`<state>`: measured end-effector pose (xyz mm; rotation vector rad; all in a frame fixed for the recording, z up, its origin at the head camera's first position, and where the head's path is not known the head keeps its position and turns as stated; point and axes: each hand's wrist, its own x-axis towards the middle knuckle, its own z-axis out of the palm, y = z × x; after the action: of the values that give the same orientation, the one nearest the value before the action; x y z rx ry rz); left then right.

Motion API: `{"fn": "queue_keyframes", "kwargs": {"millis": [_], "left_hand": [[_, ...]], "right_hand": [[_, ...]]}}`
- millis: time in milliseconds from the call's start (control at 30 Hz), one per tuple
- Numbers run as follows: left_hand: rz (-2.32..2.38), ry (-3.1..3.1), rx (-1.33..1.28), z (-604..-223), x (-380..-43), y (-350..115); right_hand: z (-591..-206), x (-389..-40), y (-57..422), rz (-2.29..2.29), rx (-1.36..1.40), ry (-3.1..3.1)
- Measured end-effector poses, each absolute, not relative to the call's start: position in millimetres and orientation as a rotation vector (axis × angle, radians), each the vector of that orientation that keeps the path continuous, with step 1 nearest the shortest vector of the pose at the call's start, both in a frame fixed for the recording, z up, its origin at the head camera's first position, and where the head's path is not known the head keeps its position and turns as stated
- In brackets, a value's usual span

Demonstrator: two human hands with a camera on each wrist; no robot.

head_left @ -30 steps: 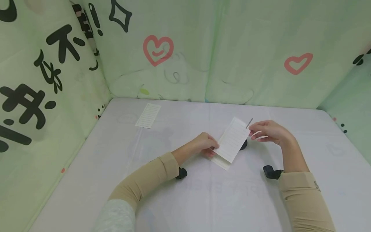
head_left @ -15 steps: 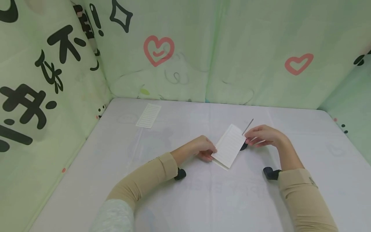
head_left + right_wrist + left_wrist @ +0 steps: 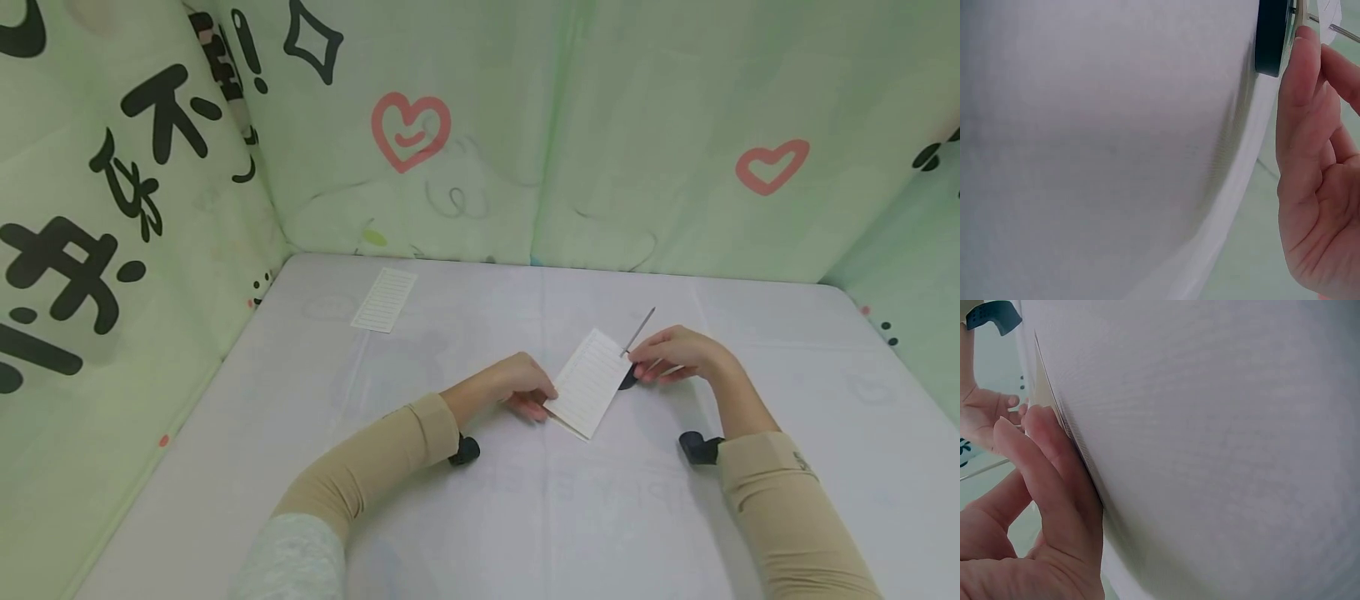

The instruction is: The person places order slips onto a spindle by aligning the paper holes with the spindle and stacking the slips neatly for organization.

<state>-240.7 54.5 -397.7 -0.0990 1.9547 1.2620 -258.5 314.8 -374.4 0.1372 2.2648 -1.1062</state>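
Note:
A metal paper spike (image 3: 637, 332) on a round black base (image 3: 628, 377) stands right of the table's middle. A white lined paper sheet (image 3: 588, 385) is threaded on it near its right edge, and the rod sticks up above. Under this sheet, the edge of another paper shows at the lower left. My left hand (image 3: 528, 385) pinches the sheet's left corner. At the right edge, my right hand (image 3: 678, 354) pinches the sheet between thumb and fingers, close to the rod. In the right wrist view, the rod (image 3: 1344, 32) passes through paper above the black base (image 3: 1271, 37).
Another lined paper sheet (image 3: 384, 300) lies at the back left of the white-covered table (image 3: 450, 533). Green printed curtains (image 3: 637, 100) close off the back and both sides. Black wrist devices (image 3: 701, 448) sit under the forearms.
The lined sheet has come down along the spike, toward the paper beneath, so more rod shows above it. Both hands have lowered with it, the right one also shifting left.

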Motion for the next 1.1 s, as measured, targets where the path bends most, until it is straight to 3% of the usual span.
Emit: {"fn": "queue_keyframes", "kwargs": {"millis": [1100], "left_hand": [[1.171,2.020,-0.050,-399.0,-241.2,52.8]], "right_hand": [[-377.3,-257.7,313.1,-1.084,0.190,2.245]]}}
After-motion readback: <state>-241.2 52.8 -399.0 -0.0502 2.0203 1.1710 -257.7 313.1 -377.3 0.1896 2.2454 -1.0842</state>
